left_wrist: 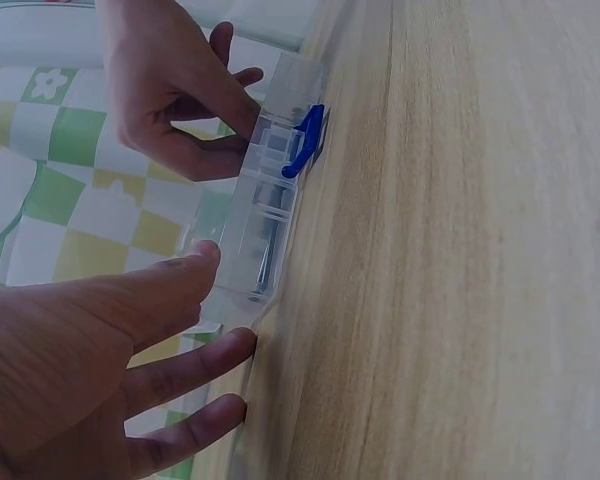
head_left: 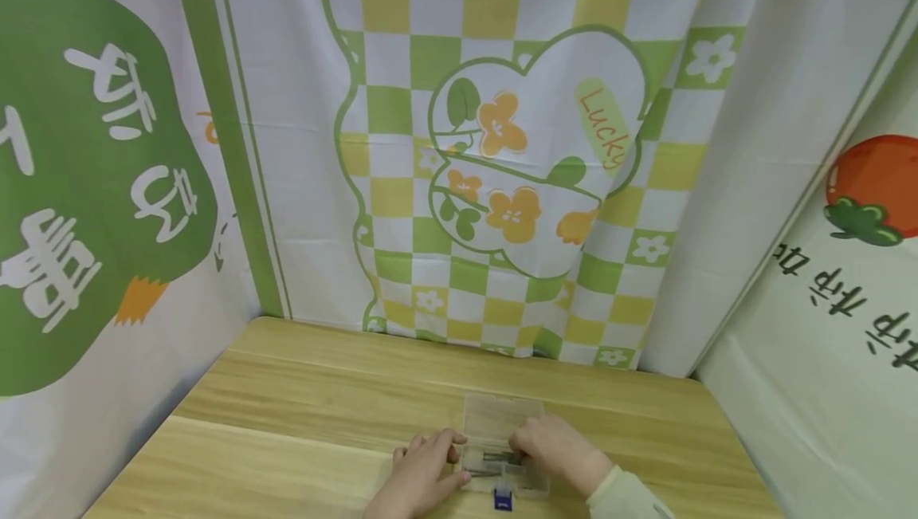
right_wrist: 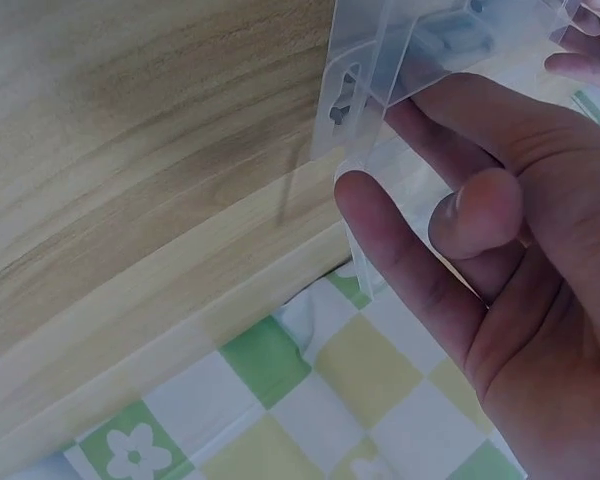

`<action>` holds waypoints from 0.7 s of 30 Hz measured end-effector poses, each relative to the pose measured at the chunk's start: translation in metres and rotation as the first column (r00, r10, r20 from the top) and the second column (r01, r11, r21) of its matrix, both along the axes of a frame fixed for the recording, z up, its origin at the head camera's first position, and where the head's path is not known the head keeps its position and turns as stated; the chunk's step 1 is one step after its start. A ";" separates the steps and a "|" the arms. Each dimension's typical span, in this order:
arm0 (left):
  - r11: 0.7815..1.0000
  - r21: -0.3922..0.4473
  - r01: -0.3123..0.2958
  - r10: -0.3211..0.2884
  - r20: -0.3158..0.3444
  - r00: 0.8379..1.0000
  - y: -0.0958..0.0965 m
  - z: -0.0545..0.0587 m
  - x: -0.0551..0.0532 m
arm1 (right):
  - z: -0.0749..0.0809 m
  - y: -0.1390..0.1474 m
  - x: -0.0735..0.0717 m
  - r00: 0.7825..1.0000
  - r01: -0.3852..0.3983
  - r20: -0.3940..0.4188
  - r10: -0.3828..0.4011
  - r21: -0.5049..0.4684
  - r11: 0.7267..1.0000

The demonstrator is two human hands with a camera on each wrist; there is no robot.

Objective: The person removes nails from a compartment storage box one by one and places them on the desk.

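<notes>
A clear plastic compartment box (head_left: 534,492) lies on the table with its lid (head_left: 495,415) folded back and a blue latch (head_left: 503,500) at its front. Thin metal pieces (head_left: 482,473) lie in its compartments. My left hand (head_left: 425,473) is at the box's left end, fingers spread and loosely extended; in the left wrist view its thumb (left_wrist: 202,262) meets the box's edge. From the right, my right hand (head_left: 558,447) reaches over the box, thumb and forefinger down in a compartment among dark metal pieces. Cannot tell whether those fingertips pinch one, as the box wall and hand hide them.
The wooden table (head_left: 301,399) extends around the box. Behind it hangs a green and yellow checked cloth (head_left: 402,208). Printed white curtains stand along the left and right sides, close to the table edges.
</notes>
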State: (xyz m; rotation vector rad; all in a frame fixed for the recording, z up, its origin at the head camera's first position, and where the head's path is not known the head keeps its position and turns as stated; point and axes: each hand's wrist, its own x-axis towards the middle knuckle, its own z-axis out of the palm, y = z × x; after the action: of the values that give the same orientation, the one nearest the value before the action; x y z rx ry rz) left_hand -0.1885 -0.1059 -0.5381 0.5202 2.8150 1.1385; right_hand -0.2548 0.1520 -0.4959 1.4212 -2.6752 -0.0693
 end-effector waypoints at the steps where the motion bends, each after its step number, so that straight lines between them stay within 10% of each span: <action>1: 1.000 -0.002 -0.001 0.001 -0.002 1.000 0.000 0.000 0.000 | -0.001 0.000 -0.001 1.000 0.000 0.004 0.000 -0.004 1.000; 21: 1.000 -0.009 -0.006 0.006 -0.002 1.000 0.000 0.000 0.000 | 0.001 0.010 -0.003 0.983 0.018 0.182 -0.002 -0.089 0.996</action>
State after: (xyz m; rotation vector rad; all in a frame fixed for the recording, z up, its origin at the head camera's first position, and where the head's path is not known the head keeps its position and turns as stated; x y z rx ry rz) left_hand -0.1881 -0.1057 -0.5378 0.5132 2.8241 1.1267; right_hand -0.2579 0.1616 -0.4946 1.4519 -2.7880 0.1875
